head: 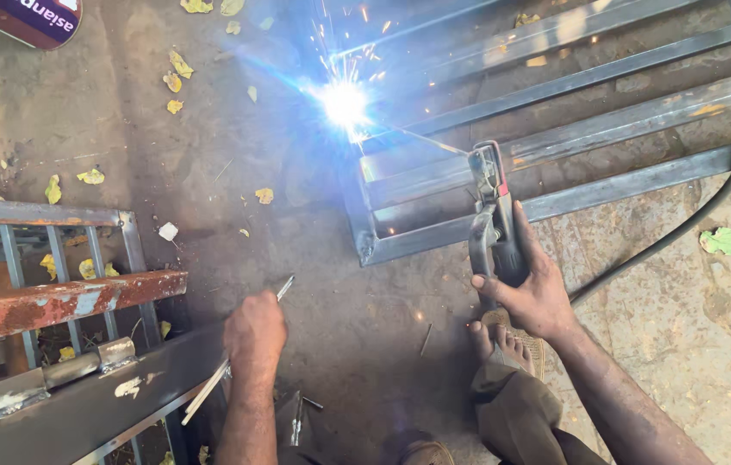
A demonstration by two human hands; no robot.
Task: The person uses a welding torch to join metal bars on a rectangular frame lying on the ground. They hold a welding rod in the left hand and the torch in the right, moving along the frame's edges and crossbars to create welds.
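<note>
Frame (400, 185) on the ground ahead is getting its corner welded right now, you're gripping the holder (493, 224) tight in your right hand (529, 297) while your left hand (253, 331) is fisting spare rods (236, 344), so next you're probably needing a steady tip creeping along that joint.

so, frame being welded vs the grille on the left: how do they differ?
The steel frame is bare grey with long parallel bars, and the arc burns at its corner. The grille has short close-set bars, with a rusty orange bar lying across it. The right hand works the electrode holder on the frame; the left hand holds spare rods near the grille. Both are metal and lie on the ground.
</note>
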